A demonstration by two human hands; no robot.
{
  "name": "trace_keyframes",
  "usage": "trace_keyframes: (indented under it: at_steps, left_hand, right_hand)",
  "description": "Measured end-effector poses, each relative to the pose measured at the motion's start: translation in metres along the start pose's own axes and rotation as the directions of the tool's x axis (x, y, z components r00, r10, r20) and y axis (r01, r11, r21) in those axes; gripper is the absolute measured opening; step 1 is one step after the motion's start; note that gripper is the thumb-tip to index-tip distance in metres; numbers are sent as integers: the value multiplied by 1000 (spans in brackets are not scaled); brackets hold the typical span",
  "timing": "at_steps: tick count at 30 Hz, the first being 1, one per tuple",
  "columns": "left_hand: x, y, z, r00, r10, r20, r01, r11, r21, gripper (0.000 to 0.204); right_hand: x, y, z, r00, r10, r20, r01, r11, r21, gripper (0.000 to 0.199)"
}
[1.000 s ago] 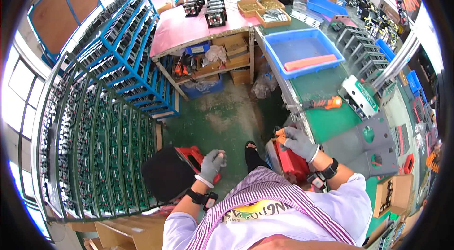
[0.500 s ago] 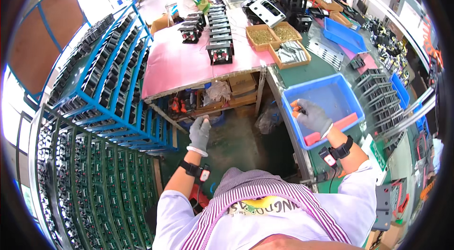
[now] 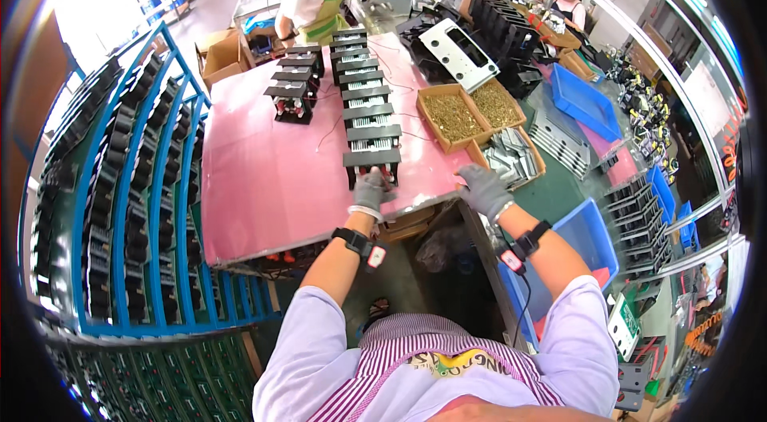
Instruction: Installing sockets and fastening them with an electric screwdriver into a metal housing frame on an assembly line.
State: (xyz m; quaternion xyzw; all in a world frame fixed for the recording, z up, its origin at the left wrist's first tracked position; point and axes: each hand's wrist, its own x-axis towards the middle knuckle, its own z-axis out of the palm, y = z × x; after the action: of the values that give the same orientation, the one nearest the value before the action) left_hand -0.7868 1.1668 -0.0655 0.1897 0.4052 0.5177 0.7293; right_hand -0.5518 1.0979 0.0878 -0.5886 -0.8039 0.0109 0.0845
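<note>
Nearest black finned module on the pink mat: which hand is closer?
Left. The left hand touches the near edge of the nearest black finned module. The right hand rests off to its right, at the table corner by the cardboard parts tray.

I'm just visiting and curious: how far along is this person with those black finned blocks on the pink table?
Looks early to midway. A row of black finned blocks already stands lined up on the pink table. The gloved left hand is at the nearest block; the right hand rests empty at the table edge. Many more units wait in the blue racks.
</note>
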Motion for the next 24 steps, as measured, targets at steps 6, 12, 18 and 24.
trace_keyframes:
  at_steps: [6, 12, 18, 24]
  left_hand:
    - [-1, 2, 51, 989, -8, -149, -14, 989, -146, 22]
    - [-11, 12, 34, 976, 132, -172, -125, 991, 54, 12]
    - [-8, 22, 38, 996, 48, -72, -55, 994, -94, 12]
    - [-21, 21, 29, 936, 251, -248, -284, 952, -111, 16]
  right_hand:
    - [118, -10, 69, 986, -162, -49, 156, 982, -103, 31]
    - [172, -19, 111, 973, -189, -132, 154, 959, -240, 18]
    - [182, -30, 99, 966, -258, -2, 237, 893, -384, 12]
    - [159, -42, 92, 910, -406, -87, 313, 809, -498, 10]
